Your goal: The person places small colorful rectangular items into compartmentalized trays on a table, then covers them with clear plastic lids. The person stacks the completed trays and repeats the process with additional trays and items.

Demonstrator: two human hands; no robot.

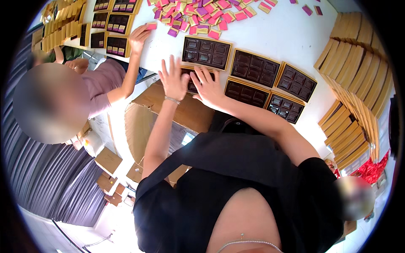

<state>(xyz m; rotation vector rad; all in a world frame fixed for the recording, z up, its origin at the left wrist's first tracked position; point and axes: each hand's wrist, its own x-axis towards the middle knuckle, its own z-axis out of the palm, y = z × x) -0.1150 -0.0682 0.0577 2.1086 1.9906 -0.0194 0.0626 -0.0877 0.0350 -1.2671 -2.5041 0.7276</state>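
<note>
- On the white surface [291,38], both of the person's hands are down flat on one dark compartment tray with a gold rim [192,82], right at the near edge.
- Left hand [174,80]: fingers spread, palm pressing on the tray's left part, not clenched around anything. Thin bracelet on that wrist.
- Right hand [207,87]: also spread out flat, lying over the tray's right part, touching it but not gripping.
- Five more trays of the same kind [255,67] sit just beside it, fanned out to the right and behind.
- Farther back there's a heap of small pink, purple and gold wrapped pieces [202,17].
- Stacks of flat gold lids [358,63] run along the right side.
- A co-worker's hand [139,37] on the left holds a pink piece near filled trays [118,23].
</note>
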